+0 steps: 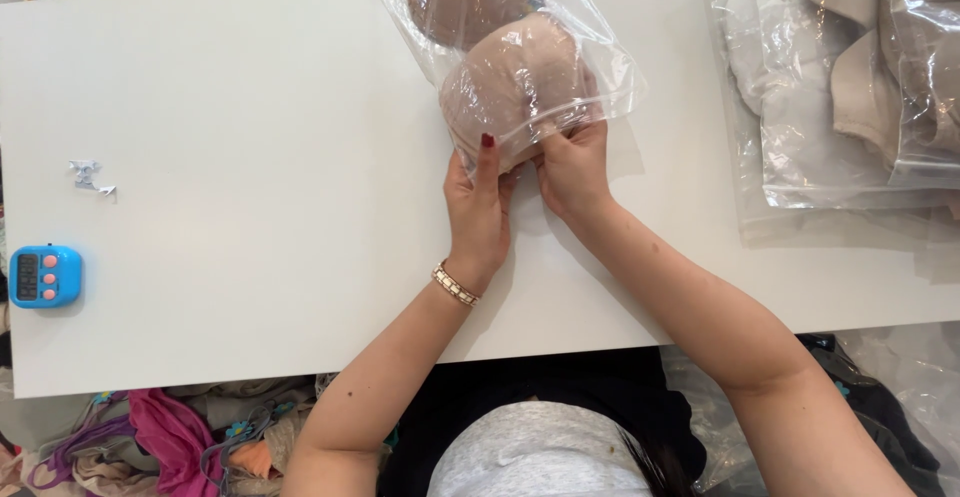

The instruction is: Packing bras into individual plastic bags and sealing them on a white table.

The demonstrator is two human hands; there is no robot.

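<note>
A clear plastic bag (590,37) with a beige padded bra (515,72) inside lies on the white table (260,157), reaching from the far edge toward me. My left hand (478,207) grips the bag's near end, thumb on top of the plastic. My right hand (575,172) pinches the same near edge right beside it. Both hands touch each other at the bag's opening. A gold bracelet sits on my left wrist.
A pile of bagged beige and white garments (840,87) lies at the right. A blue timer (45,275) sits near the left edge, with a small white tag (90,177) above it. Loose coloured garments (170,442) lie below the table's near edge.
</note>
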